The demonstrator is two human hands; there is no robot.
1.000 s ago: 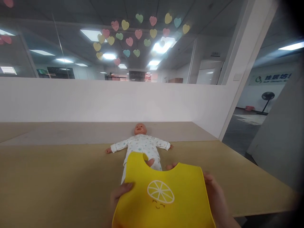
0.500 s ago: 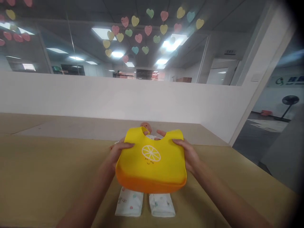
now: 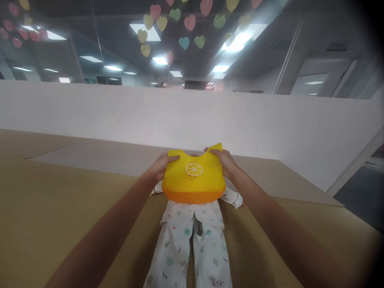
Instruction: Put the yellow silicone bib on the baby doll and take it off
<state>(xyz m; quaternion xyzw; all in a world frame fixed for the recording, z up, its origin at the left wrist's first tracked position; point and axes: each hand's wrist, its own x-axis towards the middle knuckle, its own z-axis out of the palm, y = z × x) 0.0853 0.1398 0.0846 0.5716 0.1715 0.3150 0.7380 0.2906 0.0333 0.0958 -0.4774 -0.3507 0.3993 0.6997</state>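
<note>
A yellow baby bib with an orange pocket edge, a white citrus slice and a small smiling face hangs between my hands. My left hand pinches its upper left corner, thumb in front. At the upper right strap, my right hand grips it the same way. Behind and below the bib lies a doll in white printed clothes. Its trousers reach toward me, and a sleeve sticks out on the right. The bib covers the doll's upper body and nearly all of its head.
The doll lies on a tan tabletop with a greyish panel along the back. A white low wall rises behind, topped by glass with heart-shaped paper notes. Floor shows past the table's right edge.
Both hands have carried the bib forward, away from me and over the doll's chest. More of the doll's trousers and its sleeves now show. The view has shifted closer.
</note>
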